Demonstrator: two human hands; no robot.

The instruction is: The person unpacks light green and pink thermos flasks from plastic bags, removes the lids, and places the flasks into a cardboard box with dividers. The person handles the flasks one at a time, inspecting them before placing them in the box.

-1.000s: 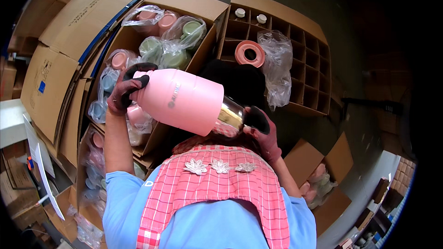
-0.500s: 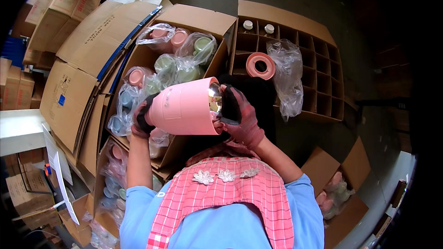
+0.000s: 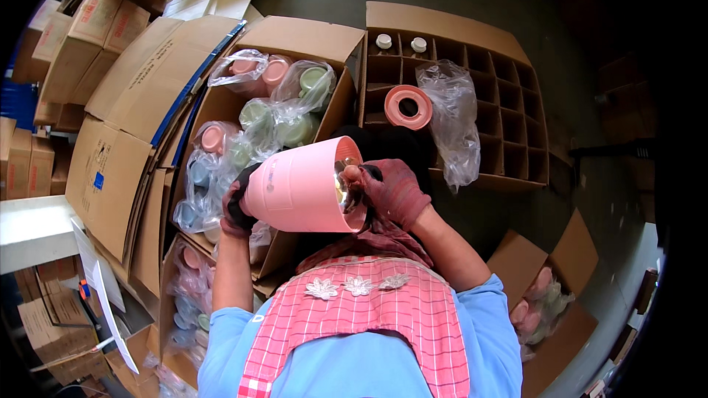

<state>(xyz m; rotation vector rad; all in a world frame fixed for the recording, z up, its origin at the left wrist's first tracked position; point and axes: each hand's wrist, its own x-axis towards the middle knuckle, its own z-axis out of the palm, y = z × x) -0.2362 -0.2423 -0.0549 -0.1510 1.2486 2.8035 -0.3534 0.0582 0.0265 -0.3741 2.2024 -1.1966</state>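
Observation:
A pink flask casing [image 3: 295,188] lies tilted on its side in front of my chest, its wide open end facing right. My left hand [image 3: 237,205], in a dark and reddish glove, is wrapped round the narrow end. Inside the wide mouth shows a shiny silvery glass liner [image 3: 341,193]. My right hand [image 3: 397,193], gloved too, has its fingers closed at the liner's end inside the mouth; the fingertips partly hide it. Beyond the right hand, a pink ring-shaped part [image 3: 392,114] rests at the edge of the divided carton.
A divided carton [image 3: 440,175] holds two white-capped bottles [image 3: 419,45] and a crumpled clear plastic bag [image 3: 453,121]. Left of it, an open carton [image 3: 295,37] holds bagged pink, green and blue flask parts. Flattened cardboard [image 3: 118,169] leans at left. Another open carton [image 3: 516,258] stands lower right.
The casing has moved slightly nearer to my body, turning its mouth more into view. My right fingers have shifted from the rim onto the liner's end.

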